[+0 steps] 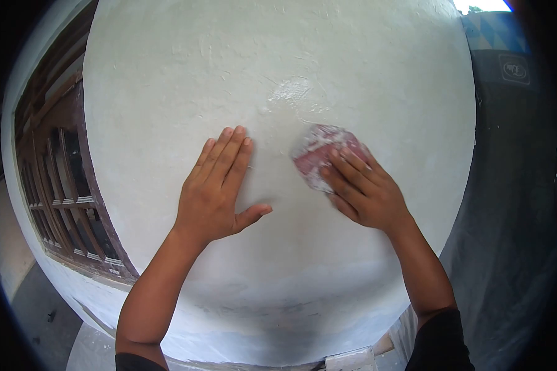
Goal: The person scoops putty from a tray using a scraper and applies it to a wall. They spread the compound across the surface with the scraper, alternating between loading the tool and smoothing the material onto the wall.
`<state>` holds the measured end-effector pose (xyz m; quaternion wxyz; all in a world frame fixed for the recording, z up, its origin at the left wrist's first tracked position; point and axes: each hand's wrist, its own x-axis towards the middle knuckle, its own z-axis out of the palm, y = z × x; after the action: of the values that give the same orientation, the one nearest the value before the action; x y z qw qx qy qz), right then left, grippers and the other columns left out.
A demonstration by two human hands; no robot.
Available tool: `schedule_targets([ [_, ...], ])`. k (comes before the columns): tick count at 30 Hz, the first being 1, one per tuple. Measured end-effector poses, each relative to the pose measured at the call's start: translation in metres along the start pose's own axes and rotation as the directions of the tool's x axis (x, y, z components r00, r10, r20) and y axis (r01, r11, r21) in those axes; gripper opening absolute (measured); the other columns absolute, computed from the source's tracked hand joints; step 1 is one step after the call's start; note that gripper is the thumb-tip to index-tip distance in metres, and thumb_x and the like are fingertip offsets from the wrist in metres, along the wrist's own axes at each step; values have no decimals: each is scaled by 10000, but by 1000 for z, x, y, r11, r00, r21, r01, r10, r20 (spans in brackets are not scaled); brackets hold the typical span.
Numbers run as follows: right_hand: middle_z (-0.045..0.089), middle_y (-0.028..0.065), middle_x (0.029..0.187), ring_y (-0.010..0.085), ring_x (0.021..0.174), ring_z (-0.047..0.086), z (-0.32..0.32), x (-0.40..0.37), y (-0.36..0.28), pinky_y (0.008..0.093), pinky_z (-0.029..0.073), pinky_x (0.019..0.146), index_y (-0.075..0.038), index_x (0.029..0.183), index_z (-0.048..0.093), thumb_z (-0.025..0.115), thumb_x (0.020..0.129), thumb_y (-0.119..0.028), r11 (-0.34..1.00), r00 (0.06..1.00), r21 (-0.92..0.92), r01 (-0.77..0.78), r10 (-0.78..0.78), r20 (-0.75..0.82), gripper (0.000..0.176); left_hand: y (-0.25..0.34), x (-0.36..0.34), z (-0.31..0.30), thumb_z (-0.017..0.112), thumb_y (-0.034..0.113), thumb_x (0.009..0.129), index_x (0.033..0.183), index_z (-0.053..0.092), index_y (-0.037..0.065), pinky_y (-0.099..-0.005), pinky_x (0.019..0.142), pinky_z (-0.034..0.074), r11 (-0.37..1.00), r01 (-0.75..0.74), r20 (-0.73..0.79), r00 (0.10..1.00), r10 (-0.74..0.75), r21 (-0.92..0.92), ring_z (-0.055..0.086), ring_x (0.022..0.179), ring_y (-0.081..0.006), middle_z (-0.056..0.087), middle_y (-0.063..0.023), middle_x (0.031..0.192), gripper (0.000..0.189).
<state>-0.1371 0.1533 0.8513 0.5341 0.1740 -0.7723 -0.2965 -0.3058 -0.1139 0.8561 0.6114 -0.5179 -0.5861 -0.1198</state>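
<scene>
My left hand point(218, 185) lies flat against the pale wall point(167, 80), fingers up and close together, thumb out to the side; it holds nothing. To its right, my right hand point(366, 190) presses a dark red, flexible sheet point(315, 159) against the wall, fingers laid over its right side. White smears cover much of this sheet, and its edges are blurred. I cannot tell whether it is cloth or sandpaper. Just above the hands, the wall has a shiny patch point(292, 89) with fine streaks around it.
A brown wooden window point(65, 185) with small panes is set in at the left. Dark grey sheeting point(507, 185) hangs along the right, with a blue and white patterned strip point(495, 32) above it. Near the wall's foot is a whitish block point(351, 360).
</scene>
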Motion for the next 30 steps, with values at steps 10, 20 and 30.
schedule_targets([
  [10,573,130,1455,303,1360,535,3,52,12,511,413,1139,-114,1357,643,743,877,-235,999,987,-6,-44,43,-157,505,4,7,6,527,698,935,1520,410,-24,-530,1190,324,999,0,-16,1000,-1,-48,386,1473,-383,407,-224,1578,937],
  [20,561,120,1471,299,1374,523,-1,62,18,510,411,1143,-117,1354,643,719,897,-235,998,981,-48,-28,18,-191,478,1,7,0,524,703,933,1509,426,-28,-526,1190,326,1000,-4,-12,1000,4,-30,386,1474,-378,419,-218,1571,936],
  [30,546,123,1478,313,1381,507,-8,34,17,505,398,1154,-106,1353,635,748,878,-223,997,980,-8,-80,78,-185,503,-8,-1,-10,586,689,907,1475,470,-36,-499,1191,340,1000,4,-13,1000,-4,31,431,1447,-358,472,-219,1531,928],
])
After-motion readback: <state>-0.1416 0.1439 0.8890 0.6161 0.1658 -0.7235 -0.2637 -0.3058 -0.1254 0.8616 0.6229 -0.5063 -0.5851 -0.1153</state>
